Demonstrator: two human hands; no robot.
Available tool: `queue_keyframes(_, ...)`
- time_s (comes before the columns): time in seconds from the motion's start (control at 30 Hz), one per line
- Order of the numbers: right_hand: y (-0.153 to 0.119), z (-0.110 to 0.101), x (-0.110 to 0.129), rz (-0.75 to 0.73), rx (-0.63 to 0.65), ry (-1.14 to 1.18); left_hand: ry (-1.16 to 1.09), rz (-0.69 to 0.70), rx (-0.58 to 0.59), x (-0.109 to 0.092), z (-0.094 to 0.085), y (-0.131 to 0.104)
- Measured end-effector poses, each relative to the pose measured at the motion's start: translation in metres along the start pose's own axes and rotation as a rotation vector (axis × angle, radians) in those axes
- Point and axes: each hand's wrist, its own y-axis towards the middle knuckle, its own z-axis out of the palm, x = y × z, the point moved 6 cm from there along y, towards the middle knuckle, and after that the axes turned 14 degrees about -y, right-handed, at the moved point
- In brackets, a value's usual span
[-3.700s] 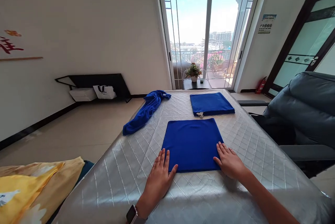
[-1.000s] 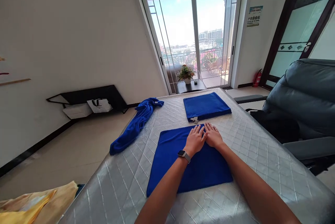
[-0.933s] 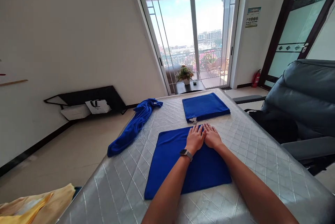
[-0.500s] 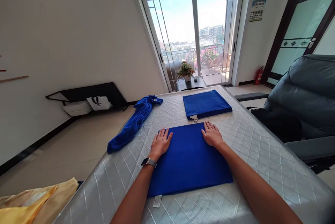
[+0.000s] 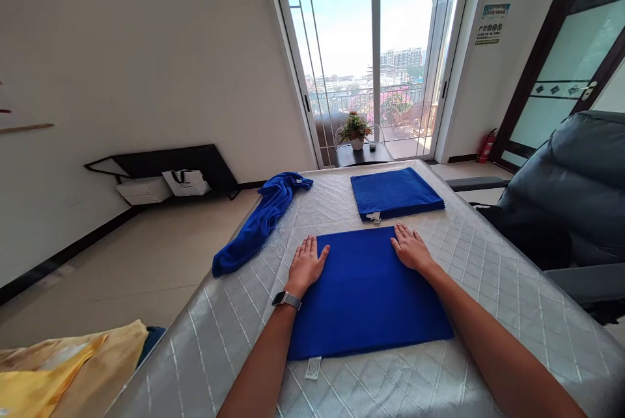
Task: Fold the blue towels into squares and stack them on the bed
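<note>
A folded blue towel (image 5: 366,294) lies flat in front of me on the silver quilted mattress (image 5: 498,314), a white label sticking out at its near left edge. My left hand (image 5: 306,265) rests palm down on its far left corner, fingers stretched out and thumb apart. On the far right corner lies my right hand (image 5: 410,247), also flat with fingers extended. Neither hand grips anything. Just beyond the towel sits a neat stack of folded blue towels (image 5: 398,191) with small labels at its front corner. A crumpled blue towel (image 5: 266,222) trails along the mattress's left edge.
A dark armchair (image 5: 586,183) stands close on the right. Yellow and tan cloth (image 5: 73,366) is at the lower left. Past the mattress's far end are a small table (image 5: 364,156) with a potted plant (image 5: 355,128) and a sliding glass door (image 5: 375,47).
The whole view has shifted slightly, so things appear a little further right. Both hands stay flat on the folded towel in nearly the same places.
</note>
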Motion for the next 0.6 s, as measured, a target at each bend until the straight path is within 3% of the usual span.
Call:
queue_keyframes(0.23, -0.0086, -0.0101, 0.0054, -0.032, -0.087, -0.006, 0.012, -0.022, -0.036, -0.0008, -0.0019, -0.0022)
queue_keyframes(0.6, -0.0055, -0.0011, 0.0013, -0.024, -0.023, 0.014, 0.038, -0.016, -0.028, -0.0031, -0.0037, -0.0029)
